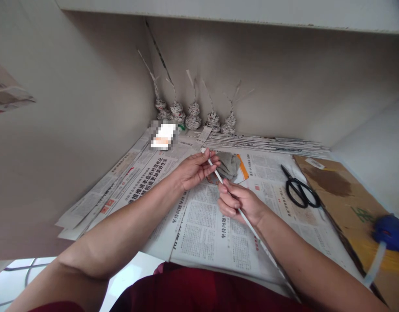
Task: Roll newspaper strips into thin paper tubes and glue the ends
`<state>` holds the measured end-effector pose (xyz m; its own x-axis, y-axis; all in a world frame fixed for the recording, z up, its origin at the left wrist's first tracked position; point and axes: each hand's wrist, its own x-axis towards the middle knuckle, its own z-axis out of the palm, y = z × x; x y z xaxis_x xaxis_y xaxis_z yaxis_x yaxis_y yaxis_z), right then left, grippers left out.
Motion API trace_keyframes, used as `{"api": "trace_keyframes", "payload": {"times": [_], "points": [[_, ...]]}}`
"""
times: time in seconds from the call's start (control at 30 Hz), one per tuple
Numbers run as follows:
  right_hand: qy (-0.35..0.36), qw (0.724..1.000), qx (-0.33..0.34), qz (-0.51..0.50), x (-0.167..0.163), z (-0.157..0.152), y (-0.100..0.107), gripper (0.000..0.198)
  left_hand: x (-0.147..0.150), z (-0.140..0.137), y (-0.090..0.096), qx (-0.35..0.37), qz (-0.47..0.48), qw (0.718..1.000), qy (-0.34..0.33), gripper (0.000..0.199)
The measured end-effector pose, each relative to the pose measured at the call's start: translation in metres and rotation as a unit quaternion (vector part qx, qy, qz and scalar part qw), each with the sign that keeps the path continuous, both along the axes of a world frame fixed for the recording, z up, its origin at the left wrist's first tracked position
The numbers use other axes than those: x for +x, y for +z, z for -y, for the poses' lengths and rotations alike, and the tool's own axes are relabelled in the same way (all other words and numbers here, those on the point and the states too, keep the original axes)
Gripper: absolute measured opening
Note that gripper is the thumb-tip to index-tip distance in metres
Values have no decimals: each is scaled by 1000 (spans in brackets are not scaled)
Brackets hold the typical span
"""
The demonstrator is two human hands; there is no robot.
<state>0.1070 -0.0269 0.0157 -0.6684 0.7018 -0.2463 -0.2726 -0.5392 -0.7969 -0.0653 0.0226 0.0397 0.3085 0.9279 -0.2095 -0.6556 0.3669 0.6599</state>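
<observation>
Both my hands are on a thin white rolled-paper stick (250, 226), which slants from the middle of the view down toward my right forearm. My left hand (196, 170) pinches its upper end between thumb and fingers, with the other fingers loosely curled. Lower down, the fingers of my right hand (241, 202) are wrapped round the shaft. The stick's lower part runs beside my right forearm. Just behind my hands lies a crumpled grey cloth (228, 164), partly on an orange-and-white item (243, 167).
Newspaper (202, 234) covers the table. At the back stand several woven paper gourd shapes (193, 118) beside a bundle of paper sticks (261, 142). On the right are black scissors (298, 193), cardboard (332, 182) and a blue glue gun (390, 232). A shelf edge (235, 17) hangs above.
</observation>
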Motion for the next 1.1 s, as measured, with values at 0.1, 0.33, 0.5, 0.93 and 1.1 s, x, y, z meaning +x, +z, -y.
{"api": "trace_keyframes", "payload": {"times": [0.1, 0.33, 0.5, 0.93, 1.1], "points": [[25, 999, -14, -16, -2, 2, 2, 31, 0, 0, -1, -2, 8, 1000, -6, 22], [-106, 865, 336, 358, -3, 8, 3, 30, -1, -4, -6, -6, -27, 999, 47, 15], [-118, 815, 394, 408, 1, 10, 7, 32, -1, -3, -4, -11, -7, 999, 43, 17], [14, 998, 34, 44, -2, 4, 8, 34, -3, -3, 0, 4, 37, 998, 43, 18], [-103, 951, 194, 218, -7, 8, 3, 34, -2, -2, -1, 4, 10, 998, 56, 16]]}}
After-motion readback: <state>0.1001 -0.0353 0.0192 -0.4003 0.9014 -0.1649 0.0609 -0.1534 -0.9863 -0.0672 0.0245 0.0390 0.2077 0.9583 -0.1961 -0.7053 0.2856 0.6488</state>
